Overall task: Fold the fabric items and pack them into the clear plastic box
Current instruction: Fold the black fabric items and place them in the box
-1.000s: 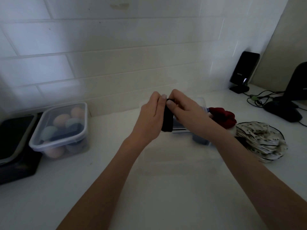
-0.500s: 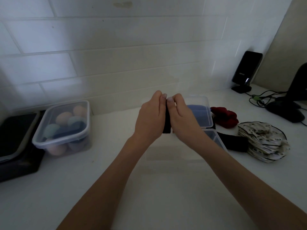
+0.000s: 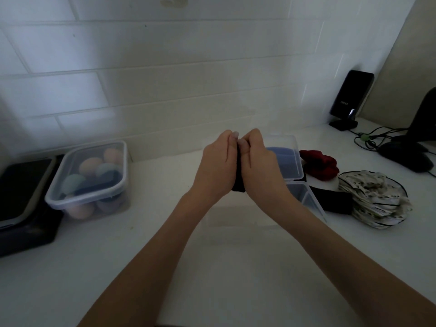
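Observation:
My left hand (image 3: 218,168) and my right hand (image 3: 259,166) press together above the counter, with a small folded black fabric piece (image 3: 238,182) squeezed between the palms; only its lower edge shows. Below and right of the hands stands the clear plastic box (image 3: 304,197), its near part hidden by my right forearm. Behind it lies a clear lid (image 3: 291,159) over something blue. To the right on the counter lie a red fabric item (image 3: 318,162), a black fabric piece (image 3: 335,201) and a crumpled white patterned fabric (image 3: 372,199).
A lidded clear container (image 3: 89,178) with pastel egg-shaped things stands at left, beside a black tray (image 3: 23,199). A black speaker (image 3: 349,97), cables (image 3: 372,138) and a dark stand base (image 3: 405,156) fill the far right. A white tiled wall (image 3: 165,67) rises behind the counter.
My hands closed together on the black fabric piece, folding it narrower, and rose slightly. My right hand shifted left off the box, uncovering the blue-filled lid.

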`<state>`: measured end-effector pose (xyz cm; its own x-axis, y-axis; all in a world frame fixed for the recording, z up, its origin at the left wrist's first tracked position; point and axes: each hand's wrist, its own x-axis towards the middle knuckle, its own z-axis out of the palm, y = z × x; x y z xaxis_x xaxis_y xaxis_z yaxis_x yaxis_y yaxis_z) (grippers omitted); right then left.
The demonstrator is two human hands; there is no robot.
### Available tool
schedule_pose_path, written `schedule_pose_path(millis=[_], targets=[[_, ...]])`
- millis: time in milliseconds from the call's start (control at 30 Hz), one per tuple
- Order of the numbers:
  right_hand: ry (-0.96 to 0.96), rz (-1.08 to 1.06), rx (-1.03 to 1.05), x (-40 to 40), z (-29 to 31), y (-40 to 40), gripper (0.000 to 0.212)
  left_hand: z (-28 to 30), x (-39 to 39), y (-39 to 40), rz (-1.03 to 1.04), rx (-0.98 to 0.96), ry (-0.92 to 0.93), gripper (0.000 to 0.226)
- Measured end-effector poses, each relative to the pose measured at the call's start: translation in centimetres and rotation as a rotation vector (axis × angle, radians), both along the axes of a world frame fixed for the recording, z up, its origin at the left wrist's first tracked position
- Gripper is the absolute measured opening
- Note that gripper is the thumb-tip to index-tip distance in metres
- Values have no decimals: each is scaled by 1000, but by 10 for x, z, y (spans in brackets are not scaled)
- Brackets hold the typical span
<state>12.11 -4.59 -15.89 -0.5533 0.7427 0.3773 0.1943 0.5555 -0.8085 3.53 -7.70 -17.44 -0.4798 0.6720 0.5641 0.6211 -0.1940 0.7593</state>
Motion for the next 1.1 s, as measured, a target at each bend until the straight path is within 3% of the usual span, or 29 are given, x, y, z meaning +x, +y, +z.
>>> schedule_pose_path(millis=[200, 367, 467, 567, 833, 1100], targets=[[-130, 175, -129, 12, 16, 15, 18, 10, -14, -9, 86, 86, -49, 36], [-564, 371, -160, 20, 13, 11, 15, 7, -23, -12, 164, 255, -139, 49], [-714, 442, -110, 20, 0, -2, 15, 4, -18, -11, 169, 261, -117, 50], [-685, 401, 39, 17, -15, -8, 24, 1, -14, -9, 177, 220, -70, 45], [-593, 367, 94, 13, -19, -13, 36, -2, -18, -6, 205, 210, -39, 44], [-815, 405, 118, 17, -13, -9, 47, -2, -16, -6, 202, 145, -36, 44]])
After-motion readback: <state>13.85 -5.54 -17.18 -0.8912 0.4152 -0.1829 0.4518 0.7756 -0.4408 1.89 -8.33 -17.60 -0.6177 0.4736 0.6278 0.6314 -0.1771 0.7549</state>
